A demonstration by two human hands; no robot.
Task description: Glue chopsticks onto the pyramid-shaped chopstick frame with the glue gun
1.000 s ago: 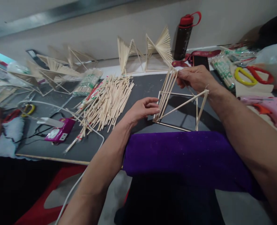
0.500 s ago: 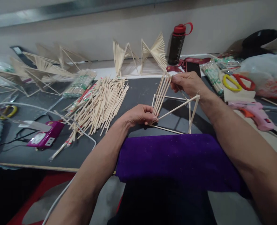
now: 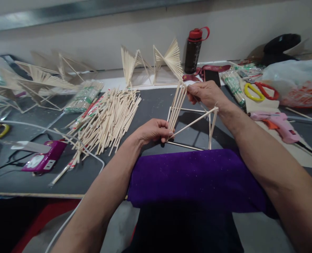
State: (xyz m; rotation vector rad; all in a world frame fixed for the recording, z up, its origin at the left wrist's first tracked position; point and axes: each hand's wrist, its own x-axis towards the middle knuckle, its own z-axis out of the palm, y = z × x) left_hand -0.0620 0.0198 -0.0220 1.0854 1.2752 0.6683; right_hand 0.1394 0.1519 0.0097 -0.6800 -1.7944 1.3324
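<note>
A small frame of thin wooden sticks [image 3: 194, 123] stands on the dark table, with several slanting sticks [image 3: 178, 105] set side by side along its left part. My left hand [image 3: 156, 130] pinches the lower end of this row, its thumb and fingers closed at the frame's near left corner. At the top of the same row, my right hand [image 3: 205, 92] is closed with thumb and forefinger on the upper end of a stick. The fingers partly cover the stick ends, so the exact contact is hidden.
Loose sticks [image 3: 113, 119] are heaped left of my hands. Finished-looking stick structures [image 3: 169, 61] stand against the wall beside a bottle [image 3: 193, 51]. To the right lie a pink glue gun [image 3: 277, 124] and scissors [image 3: 254, 92]. A purple power strip [image 3: 45, 158] and white cable lie left.
The whole scene has shifted slightly left in view as the camera turned. Both hands keep the same hold on the row of sticks, with hardly any visible movement.
</note>
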